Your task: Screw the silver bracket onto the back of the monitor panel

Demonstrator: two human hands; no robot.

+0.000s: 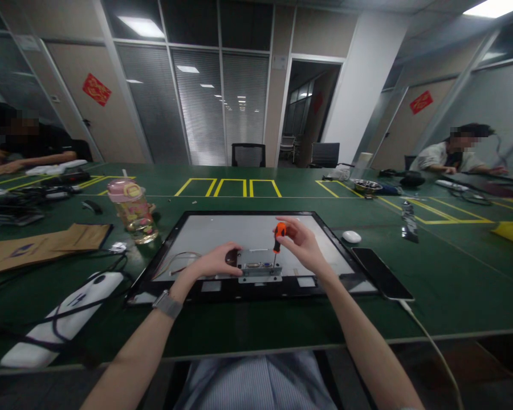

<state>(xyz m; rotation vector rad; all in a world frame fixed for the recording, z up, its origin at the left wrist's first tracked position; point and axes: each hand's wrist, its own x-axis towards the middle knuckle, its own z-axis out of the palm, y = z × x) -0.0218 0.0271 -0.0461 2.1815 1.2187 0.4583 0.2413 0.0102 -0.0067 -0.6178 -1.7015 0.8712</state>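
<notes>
A flat display panel [222, 230] with a black frame lies on the green table in front of me. Near its front edge sits a metal bracket [260, 273] with a row of video ports. My left hand [217, 262] grips the left end of this bracket, thumb at the front and fingers behind. In my right hand [301, 242] is an orange and black screwdriver [277, 242], held upright between thumb and fingers. Its tip points down at the right part of the bracket; whether it sits in a screw is too small to tell. Thin wires [175, 262] lie on the panel's left side.
A phone [382, 273] on a cable and a white earbud case [351, 236] lie right of the panel. To the left are a drink bottle [132, 210], a paper bag [47, 245] and a white power strip [64, 319] with black cables. People sit at both far sides.
</notes>
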